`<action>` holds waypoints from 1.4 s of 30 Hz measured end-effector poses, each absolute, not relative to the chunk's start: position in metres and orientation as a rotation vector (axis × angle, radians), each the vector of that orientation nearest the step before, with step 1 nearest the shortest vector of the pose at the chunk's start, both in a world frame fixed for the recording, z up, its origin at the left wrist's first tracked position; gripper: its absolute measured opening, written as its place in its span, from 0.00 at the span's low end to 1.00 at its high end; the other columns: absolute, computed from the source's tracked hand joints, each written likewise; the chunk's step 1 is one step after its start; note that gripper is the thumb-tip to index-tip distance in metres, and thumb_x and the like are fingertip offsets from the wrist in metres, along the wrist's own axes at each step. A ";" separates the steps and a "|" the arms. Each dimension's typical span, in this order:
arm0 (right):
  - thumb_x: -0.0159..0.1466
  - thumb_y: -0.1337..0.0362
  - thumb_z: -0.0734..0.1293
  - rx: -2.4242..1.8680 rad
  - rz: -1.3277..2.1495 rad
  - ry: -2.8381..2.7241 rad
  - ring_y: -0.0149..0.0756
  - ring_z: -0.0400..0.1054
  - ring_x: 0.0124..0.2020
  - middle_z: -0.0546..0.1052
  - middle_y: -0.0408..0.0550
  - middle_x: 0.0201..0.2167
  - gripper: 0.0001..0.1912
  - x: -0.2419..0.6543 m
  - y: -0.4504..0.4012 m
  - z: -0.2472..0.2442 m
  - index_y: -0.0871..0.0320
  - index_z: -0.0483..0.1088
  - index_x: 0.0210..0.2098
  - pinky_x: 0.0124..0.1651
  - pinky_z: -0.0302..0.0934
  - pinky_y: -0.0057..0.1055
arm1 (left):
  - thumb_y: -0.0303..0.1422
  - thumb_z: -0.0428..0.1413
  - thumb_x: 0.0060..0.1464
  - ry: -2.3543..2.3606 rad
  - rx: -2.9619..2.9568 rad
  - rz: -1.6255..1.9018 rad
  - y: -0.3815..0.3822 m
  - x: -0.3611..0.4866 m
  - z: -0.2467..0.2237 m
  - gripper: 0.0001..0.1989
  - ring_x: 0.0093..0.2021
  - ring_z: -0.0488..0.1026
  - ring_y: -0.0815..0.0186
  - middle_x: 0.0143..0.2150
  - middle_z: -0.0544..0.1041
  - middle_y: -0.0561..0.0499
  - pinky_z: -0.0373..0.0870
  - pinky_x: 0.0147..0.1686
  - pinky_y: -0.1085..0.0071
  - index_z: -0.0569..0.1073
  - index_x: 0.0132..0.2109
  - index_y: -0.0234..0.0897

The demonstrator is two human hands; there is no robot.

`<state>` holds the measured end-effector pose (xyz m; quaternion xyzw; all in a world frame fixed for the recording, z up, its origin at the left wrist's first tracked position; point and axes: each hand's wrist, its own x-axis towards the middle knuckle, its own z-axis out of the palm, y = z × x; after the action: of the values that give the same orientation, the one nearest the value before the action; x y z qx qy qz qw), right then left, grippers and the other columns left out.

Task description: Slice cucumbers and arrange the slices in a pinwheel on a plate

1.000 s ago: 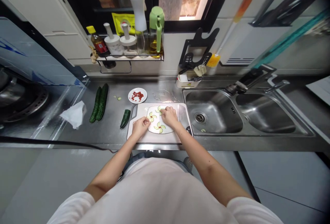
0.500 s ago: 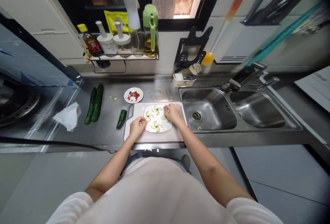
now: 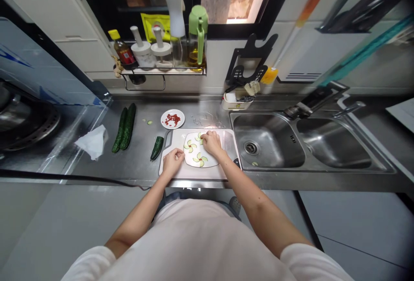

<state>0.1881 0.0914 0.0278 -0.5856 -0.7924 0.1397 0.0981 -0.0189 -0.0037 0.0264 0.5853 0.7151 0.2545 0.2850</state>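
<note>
Left hand: you are keeping it low over the left side of the board, your left hand bending its fingers inward, the tips reaching the left edge of the squarish plate; whether they are gripping anything, you cannot tell.
Right hand: your right hand is reaching over the plate's upper right part, fingers bent down near the cucumber slices; whether it is pinching a slice, you cannot tell.
Cutting board: the pale cutting board is lying at the centre of the frame, bearing the plate.
Squarish plate: the white squarish plate is sitting between your hands, carrying green-edged cucumber slices in pinwheels with red centres; your right hand is covering part of it.
Cucumber piece: a short cucumber piece is lying just left of the board.
Cloth: a crumpled white cloth or tissue is lying at left of the frame.
Whole cucumbers: two whole cucumbers are lying side by side, left of centre.
Sink: a double steel sink is occupying the right.
Round dish: a small white round dish is holding red bits, beyond the board.
Rack: a wall rack is supporting bottles and jars, upper left of centre.
</note>
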 end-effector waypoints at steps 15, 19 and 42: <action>0.65 0.69 0.57 -1.727 0.454 -2.281 0.43 0.57 0.46 0.71 0.54 0.42 0.16 0.188 0.097 0.028 0.56 0.75 0.43 0.47 0.49 0.36 | 0.37 0.55 0.53 1.901 1.529 0.747 -0.007 -0.022 0.020 0.09 0.33 0.71 0.68 0.30 0.75 0.55 0.61 0.35 0.74 0.75 0.39 0.39; 0.64 0.70 0.58 -1.709 0.455 -2.151 0.43 0.57 0.46 0.71 0.53 0.42 0.15 0.192 0.094 0.031 0.56 0.75 0.43 0.47 0.51 0.36 | 0.37 0.55 0.52 1.881 1.509 0.780 -0.007 -0.022 0.018 0.09 0.30 0.70 0.69 0.29 0.74 0.55 0.60 0.33 0.74 0.74 0.39 0.39; 0.58 0.60 0.60 -1.985 0.830 -1.505 0.37 0.69 0.31 0.74 0.45 0.26 0.22 0.248 -0.027 0.016 0.61 0.72 0.48 0.38 0.61 0.29 | 0.34 0.58 0.48 1.706 1.157 0.872 -0.004 -0.014 -0.003 0.23 0.24 0.71 0.68 0.25 0.74 0.54 0.68 0.30 0.73 0.71 0.53 0.33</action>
<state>0.2482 -0.0275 0.0157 -0.7311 -0.5541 0.3055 0.2551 -0.0143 -0.0044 -0.0034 0.4651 0.6858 0.3505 0.4365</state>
